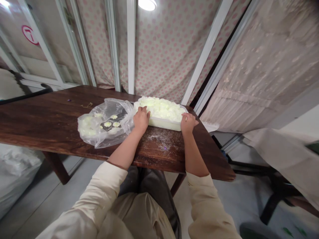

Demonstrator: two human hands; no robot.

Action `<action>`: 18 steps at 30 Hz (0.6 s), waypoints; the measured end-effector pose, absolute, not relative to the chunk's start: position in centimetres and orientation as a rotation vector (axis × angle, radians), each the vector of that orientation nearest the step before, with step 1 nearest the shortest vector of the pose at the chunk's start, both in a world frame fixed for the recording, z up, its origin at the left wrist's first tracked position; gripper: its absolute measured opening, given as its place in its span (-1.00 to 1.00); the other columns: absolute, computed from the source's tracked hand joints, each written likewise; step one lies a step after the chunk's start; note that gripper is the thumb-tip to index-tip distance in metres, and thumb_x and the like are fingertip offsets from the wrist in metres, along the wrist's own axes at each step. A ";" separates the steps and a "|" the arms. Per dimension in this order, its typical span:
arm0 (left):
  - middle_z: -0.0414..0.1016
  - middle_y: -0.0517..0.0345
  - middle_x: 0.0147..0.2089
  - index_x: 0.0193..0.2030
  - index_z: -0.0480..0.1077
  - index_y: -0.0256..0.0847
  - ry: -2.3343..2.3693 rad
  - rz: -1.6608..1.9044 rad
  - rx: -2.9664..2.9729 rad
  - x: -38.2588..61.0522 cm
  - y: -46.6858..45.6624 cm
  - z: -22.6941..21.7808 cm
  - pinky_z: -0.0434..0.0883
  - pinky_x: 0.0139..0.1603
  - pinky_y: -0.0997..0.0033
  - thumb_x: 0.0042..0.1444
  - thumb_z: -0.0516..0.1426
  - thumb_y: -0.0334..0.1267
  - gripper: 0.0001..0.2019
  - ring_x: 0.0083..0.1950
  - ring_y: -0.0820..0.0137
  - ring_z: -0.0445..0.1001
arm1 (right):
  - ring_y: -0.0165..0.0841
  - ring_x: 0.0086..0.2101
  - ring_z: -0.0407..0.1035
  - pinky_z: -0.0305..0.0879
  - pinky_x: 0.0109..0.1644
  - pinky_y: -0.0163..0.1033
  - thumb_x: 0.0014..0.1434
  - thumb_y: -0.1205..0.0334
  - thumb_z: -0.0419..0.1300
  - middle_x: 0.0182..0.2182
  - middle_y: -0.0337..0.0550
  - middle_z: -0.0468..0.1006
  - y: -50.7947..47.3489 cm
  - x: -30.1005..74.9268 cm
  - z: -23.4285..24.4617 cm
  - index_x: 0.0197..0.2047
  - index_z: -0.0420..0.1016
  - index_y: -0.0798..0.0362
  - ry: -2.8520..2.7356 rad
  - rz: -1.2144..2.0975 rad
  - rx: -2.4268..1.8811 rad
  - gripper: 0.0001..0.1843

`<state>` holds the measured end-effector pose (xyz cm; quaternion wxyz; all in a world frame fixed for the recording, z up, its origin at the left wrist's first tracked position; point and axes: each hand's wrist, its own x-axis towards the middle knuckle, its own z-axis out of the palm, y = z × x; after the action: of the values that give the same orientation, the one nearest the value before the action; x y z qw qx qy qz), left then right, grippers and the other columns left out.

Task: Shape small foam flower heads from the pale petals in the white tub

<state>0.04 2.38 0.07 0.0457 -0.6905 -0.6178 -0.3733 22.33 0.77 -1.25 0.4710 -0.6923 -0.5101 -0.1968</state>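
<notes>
Up at ten o'clock, a red ring sign point(30, 35) sits on a glass panel point(59, 33); its mark looks like a 7; no other words show.

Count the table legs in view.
2: one dark brown wooden table leg at the view's left, a second leg just right of centre; others may be hidden beneath the table top.

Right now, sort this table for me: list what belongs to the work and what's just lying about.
Part of the work: left hand and right hand on the tub of pale green clumps; clear plastic bag holding more clumps.

Just lying about: string scrap; purple speck; white sack on the floor.
</notes>
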 end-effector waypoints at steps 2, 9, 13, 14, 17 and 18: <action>0.27 -0.09 0.05 0.13 0.19 -0.21 -1.870 -1.120 -2.144 0.0 2.4 0.1 0.30 -0.19 0.38 0.17 -0.07 -0.19 -0.60 -0.10 0.25 0.40 | -0.27 -0.18 0.23 -0.05 -0.09 -0.12 0.21 0.16 -0.19 -0.22 -0.07 0.50 0.9 22.4 -1.3 -0.29 0.49 0.06 -1.252 -0.485 -1.692 -0.58; 0.22 -0.07 0.01 0.04 0.14 -0.24 -1.856 -1.375 -2.107 0.0 2.4 0.1 0.30 -0.22 0.37 0.16 -0.07 -0.08 -0.62 -0.13 0.29 0.38 | -0.23 -0.14 0.21 -0.11 -0.06 -0.06 0.19 0.20 -0.15 -0.20 -0.09 0.49 0.3 21.9 -1.0 -0.29 0.47 0.05 -1.278 -0.568 -1.697 -0.63; 0.17 -0.07 -0.02 -0.02 0.07 -0.27 -1.773 -1.568 -2.128 0.0 2.5 0.1 0.29 -0.12 0.33 0.13 -0.06 -0.04 -0.62 -0.05 0.29 0.31 | -0.19 -0.06 0.15 -0.16 -0.01 -0.02 0.18 0.18 -0.13 -0.15 -0.07 0.42 -1.0 21.0 -0.3 -0.24 0.45 0.03 -1.348 -0.745 -1.629 -0.67; 0.15 -0.07 -0.02 -0.04 0.06 -0.26 -1.737 -1.608 -2.140 0.1 2.5 0.1 0.28 -0.08 0.32 0.13 -0.07 -0.04 -0.63 -0.03 0.28 0.28 | -0.19 -0.06 0.14 -0.16 -0.01 -0.02 0.19 0.17 -0.13 -0.15 -0.07 0.41 -1.3 20.8 -0.2 -0.22 0.44 0.03 -1.369 -0.754 -1.605 -0.67; 0.09 -0.06 -0.03 -0.06 0.04 -0.25 -1.576 -1.730 -2.240 0.5 2.3 -0.2 0.21 0.03 0.31 0.17 -0.12 -0.13 -0.72 0.02 0.32 0.21 | -0.19 -0.05 0.13 -0.13 -0.01 -0.04 0.18 0.15 -0.15 -0.15 -0.07 0.38 -1.8 19.9 -0.1 -0.17 0.40 0.03 -1.528 -0.717 -1.489 -0.66; 0.08 -0.05 -0.03 -0.07 0.03 -0.25 -1.507 -1.761 -2.310 0.8 2.1 -0.4 0.20 0.06 0.32 0.18 -0.15 -0.17 -0.75 0.01 0.35 0.20 | -0.19 -0.05 0.13 -0.12 -0.01 -0.05 0.18 0.14 -0.15 -0.15 -0.07 0.37 -1.9 19.5 -0.2 -0.14 0.38 0.04 -1.614 -0.696 -1.437 -0.66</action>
<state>0.83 2.09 -0.37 -0.0652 -0.7045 -0.4595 -0.5369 19.46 -1.93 -0.18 0.4222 -0.5738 -0.6445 -0.2778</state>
